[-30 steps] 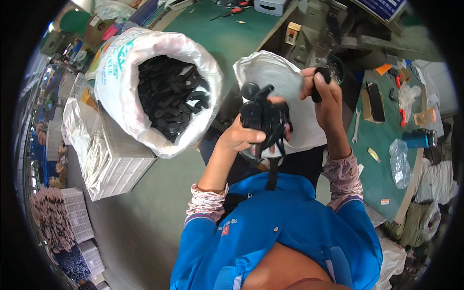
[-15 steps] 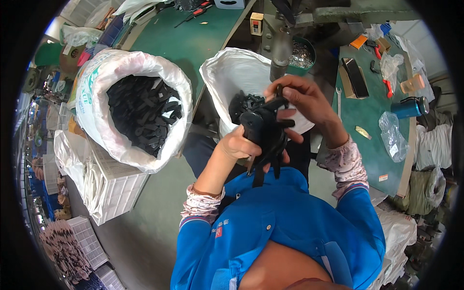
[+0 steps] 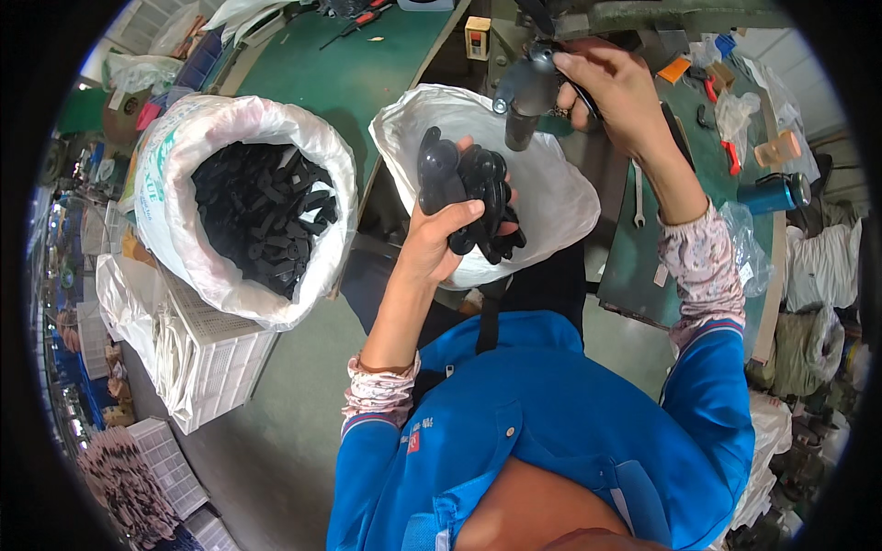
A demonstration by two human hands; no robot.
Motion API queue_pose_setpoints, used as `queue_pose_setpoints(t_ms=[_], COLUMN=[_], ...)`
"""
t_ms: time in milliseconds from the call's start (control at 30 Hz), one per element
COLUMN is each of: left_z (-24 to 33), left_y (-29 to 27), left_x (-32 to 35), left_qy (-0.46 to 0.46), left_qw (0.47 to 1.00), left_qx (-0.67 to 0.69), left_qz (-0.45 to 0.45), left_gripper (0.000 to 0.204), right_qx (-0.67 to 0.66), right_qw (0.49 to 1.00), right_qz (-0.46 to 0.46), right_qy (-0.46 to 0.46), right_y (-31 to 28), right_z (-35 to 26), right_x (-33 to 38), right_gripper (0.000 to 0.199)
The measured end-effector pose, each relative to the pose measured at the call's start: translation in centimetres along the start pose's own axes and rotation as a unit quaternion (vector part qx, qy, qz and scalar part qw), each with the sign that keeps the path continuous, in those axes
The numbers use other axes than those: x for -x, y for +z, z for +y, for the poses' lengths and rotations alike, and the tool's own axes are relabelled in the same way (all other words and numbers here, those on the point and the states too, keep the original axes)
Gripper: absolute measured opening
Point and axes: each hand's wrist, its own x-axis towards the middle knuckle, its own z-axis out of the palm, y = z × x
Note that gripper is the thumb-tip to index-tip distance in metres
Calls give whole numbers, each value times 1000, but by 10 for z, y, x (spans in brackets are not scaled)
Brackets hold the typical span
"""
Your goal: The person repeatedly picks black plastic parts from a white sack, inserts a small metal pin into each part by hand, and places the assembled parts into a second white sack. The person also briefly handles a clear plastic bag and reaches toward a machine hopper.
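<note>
My left hand (image 3: pixel 432 241) is closed round a bunch of several glossy black plastic pieces (image 3: pixel 485 188), long and rounded like handles. It holds them over the white woven sack (image 3: pixel 565 207) in front of me. Up at the machine's dark upright cylinder (image 3: pixel 522 130), my right hand (image 3: pixel 614 90) pinches a curved black piece (image 3: pixel 586 101) beside the top of the cylinder. The fingers partly cover that piece, so its full shape is hidden. My raised left hand also blocks part of the sack's inside.
A second white sack (image 3: pixel 340 184), full of black pieces (image 3: pixel 262 216), stands at left by a white plastic crate (image 3: pixel 220 376). On the right green bench (image 3: pixel 634 275) lie a wrench (image 3: pixel 638 195) and a blue flask (image 3: pixel 779 191). A small box (image 3: pixel 477 39) stands behind.
My right hand has moved up and away from the bunch to the machine, taking a black piece with it. My left hand has shifted slightly left and up with the bunch.
</note>
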Motion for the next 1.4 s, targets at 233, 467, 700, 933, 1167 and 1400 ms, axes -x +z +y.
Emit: queue_pose_setpoints(t_ms=[233,467,700,933,1167,1400], left_z=[-4,-12,-19,-19,-29,-23], left_y=[3,9,10,7,-10,-4], left_x=[-10,-13,-10,-8,-12,-15], left_qy=[51,59,61,68,88,93], left_qw=[998,993,988,971,964,959], left_qx=[-4,-68,-119,-207,-219,-228], left_qz=[40,79,80,96,120,143], left_gripper=[72,67,67,73,73,71], right_qx=[-37,18,3,-60,-57,-80], right_qw=[996,994,993,992,992,995], right_qz=[-17,-98,-108,-101,-82,-55], right_qy=[75,36,38,37,76,25], right_y=[8,32,40,47,38,44], right_z=[17,39,57,66,77,82], right_x=[0,63,63,65,64,67], right_gripper=[35,24,22,24,25,20])
